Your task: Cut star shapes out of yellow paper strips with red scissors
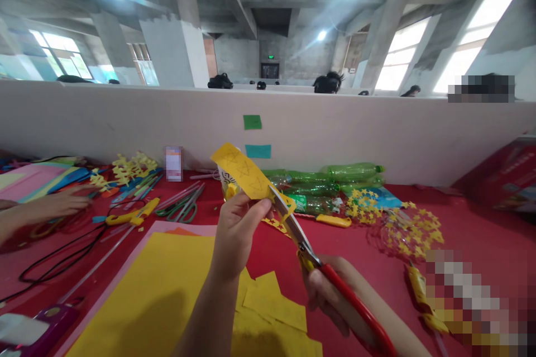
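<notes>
Frankly, with my left hand (235,231) pinching the yellow paper strip (237,175) of drawn stars (244,167) above the red-covered table (268,256) and my right hand (324,294) gripping the red-handled metal scissors (304,245), any wobble in the strip could steer the blades (293,223) through an outline.

No legible txt anywhere in view.
Green lit sign (271,57), far bkgd: chars too small. Green btl (320,204) on the counter (473,228): label (298,202) w/ pale print, blurred. Phone (173,163) vs. partition (125,122): screen pixelated. White container (224,179), partly behind yellow strip (243,171): dark print, can't make out. Red box (502,178), far R: pale lettering, too blurry.
</notes>
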`<state>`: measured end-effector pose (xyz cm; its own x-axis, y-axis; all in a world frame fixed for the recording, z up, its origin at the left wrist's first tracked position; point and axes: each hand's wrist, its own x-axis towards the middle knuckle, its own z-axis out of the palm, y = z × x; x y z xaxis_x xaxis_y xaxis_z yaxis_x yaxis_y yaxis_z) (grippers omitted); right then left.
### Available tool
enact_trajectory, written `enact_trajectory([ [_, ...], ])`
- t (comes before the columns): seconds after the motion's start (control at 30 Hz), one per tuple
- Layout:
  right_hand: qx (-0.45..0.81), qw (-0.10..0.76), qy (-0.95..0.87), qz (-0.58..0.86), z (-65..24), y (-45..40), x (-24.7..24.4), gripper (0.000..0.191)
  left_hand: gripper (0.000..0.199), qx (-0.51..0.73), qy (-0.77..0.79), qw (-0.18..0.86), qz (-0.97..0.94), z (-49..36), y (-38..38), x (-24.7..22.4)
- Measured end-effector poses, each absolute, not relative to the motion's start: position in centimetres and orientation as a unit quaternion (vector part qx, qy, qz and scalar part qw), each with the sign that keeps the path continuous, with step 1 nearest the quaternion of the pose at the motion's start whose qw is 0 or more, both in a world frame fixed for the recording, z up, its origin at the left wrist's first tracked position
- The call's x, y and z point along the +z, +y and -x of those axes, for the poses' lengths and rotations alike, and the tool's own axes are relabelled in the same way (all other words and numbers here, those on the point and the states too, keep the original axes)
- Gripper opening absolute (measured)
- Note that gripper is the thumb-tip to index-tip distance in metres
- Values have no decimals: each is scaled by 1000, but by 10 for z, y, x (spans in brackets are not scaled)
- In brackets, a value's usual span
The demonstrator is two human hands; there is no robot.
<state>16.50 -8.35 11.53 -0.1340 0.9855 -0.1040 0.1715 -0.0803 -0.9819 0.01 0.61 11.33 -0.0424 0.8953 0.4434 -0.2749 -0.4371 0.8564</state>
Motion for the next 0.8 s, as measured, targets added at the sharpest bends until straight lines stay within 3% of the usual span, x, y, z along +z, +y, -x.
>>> enact_trajectory([
  [0.3,489,398,-577,519,-166,-79,114,55,12,658,280,453,-533,2,7,112],
  [0.57,498,269,-668,483,-182,-51,95,49,14,655,284,459,-529,6,8,112],
  [0.8,472,247,-687,494,-184,-56,101,41,14,672,296,457,-502,9,9,113],
])
